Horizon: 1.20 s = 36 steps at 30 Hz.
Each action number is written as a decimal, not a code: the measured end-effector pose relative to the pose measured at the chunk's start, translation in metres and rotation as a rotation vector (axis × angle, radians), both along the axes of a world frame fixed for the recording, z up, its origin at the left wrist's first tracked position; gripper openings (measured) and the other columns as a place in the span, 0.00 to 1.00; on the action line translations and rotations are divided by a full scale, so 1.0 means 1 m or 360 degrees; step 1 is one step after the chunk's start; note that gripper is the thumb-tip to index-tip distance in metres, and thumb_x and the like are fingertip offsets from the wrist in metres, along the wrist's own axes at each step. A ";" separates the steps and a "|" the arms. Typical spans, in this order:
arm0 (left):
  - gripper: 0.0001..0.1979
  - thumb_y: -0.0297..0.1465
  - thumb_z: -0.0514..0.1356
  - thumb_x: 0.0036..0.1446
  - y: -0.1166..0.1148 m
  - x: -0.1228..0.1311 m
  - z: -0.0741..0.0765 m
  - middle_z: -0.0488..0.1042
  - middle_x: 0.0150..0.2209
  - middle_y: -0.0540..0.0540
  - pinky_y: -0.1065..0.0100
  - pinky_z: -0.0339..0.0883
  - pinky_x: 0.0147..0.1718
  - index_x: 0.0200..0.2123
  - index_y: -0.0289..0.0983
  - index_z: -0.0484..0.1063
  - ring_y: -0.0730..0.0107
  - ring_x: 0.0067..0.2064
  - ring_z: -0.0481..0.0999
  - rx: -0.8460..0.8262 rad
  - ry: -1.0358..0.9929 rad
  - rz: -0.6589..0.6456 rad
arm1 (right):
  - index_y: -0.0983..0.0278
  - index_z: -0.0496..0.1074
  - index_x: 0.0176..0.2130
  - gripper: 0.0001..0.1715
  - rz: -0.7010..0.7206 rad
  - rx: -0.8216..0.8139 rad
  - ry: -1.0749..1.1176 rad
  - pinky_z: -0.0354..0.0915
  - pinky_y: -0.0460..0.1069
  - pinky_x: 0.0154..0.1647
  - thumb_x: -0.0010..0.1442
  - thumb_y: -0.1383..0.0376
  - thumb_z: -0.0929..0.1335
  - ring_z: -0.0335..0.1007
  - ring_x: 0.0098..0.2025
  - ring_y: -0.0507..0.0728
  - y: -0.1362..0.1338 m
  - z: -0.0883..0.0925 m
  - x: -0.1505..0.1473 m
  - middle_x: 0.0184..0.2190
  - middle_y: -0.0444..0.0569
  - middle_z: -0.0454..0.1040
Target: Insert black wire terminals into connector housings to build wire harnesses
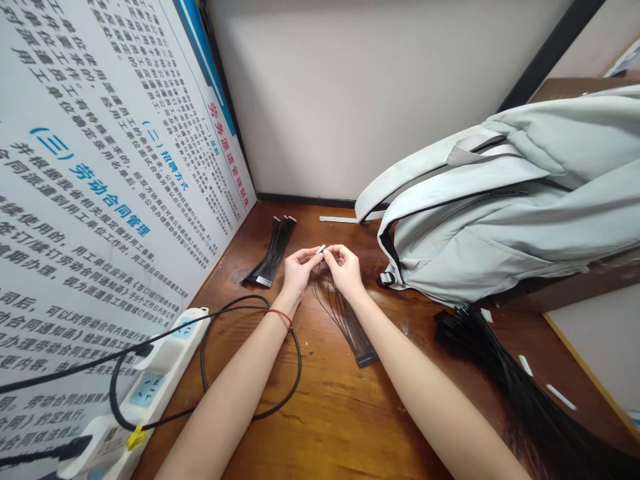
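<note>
My left hand and my right hand meet above the wooden table, fingers pinched together on a small white connector. A fan of thin black wires hangs from the connector down to the table and ends in a flat black strip near my right forearm. A red string circles my left wrist. A finished bundle of black wire harnesses lies just left of my hands, apart from them.
A pale grey backpack fills the right side. A heap of loose black wires lies at the right front, with white strips beside it. A white power strip and a looping black cable lie left, under a printed board.
</note>
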<state>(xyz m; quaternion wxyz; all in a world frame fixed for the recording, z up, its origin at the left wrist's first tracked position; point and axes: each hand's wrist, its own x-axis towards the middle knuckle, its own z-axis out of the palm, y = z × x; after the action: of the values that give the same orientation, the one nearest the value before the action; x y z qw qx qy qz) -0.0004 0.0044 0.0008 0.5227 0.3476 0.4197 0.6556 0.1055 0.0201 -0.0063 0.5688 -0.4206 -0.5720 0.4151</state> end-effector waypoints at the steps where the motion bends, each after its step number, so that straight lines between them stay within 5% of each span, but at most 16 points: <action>1: 0.15 0.31 0.70 0.32 0.000 0.000 0.000 0.79 0.33 0.42 0.60 0.67 0.45 0.29 0.34 0.77 0.65 0.37 0.78 0.0006 0.0023 0.0002 | 0.62 0.69 0.30 0.12 0.0008 -0.0014 0.0013 0.67 0.51 0.38 0.51 0.56 0.68 0.71 0.33 0.56 0.000 0.000 0.000 0.29 0.48 0.74; 9: 0.11 0.29 0.68 0.37 -0.001 0.002 -0.002 0.79 0.33 0.42 0.61 0.68 0.44 0.29 0.33 0.77 0.66 0.36 0.78 0.0118 0.0198 0.0088 | 0.63 0.69 0.29 0.11 0.0000 -0.0035 0.0022 0.67 0.52 0.38 0.50 0.57 0.68 0.71 0.32 0.56 0.001 -0.002 0.000 0.28 0.48 0.74; 18: 0.12 0.29 0.69 0.34 0.002 0.001 -0.003 0.79 0.32 0.43 0.62 0.68 0.44 0.28 0.33 0.77 0.67 0.35 0.77 0.0030 0.0009 0.0211 | 0.63 0.68 0.30 0.10 -0.0051 -0.0020 -0.0088 0.66 0.52 0.39 0.51 0.58 0.66 0.70 0.33 0.56 0.001 -0.002 -0.001 0.29 0.48 0.74; 36: 0.12 0.29 0.68 0.35 0.000 0.003 -0.003 0.79 0.33 0.42 0.61 0.68 0.44 0.28 0.34 0.77 0.66 0.36 0.78 0.0057 0.0114 0.0133 | 0.63 0.68 0.29 0.10 -0.0154 0.0031 -0.0174 0.66 0.51 0.36 0.52 0.58 0.66 0.69 0.31 0.55 -0.003 0.001 -0.002 0.28 0.47 0.73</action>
<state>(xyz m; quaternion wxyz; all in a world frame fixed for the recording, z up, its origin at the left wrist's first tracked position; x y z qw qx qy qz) 0.0021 0.0044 -0.0024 0.4733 0.3623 0.4405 0.6713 0.1032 0.0167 -0.0049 0.5601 -0.4644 -0.5852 0.3580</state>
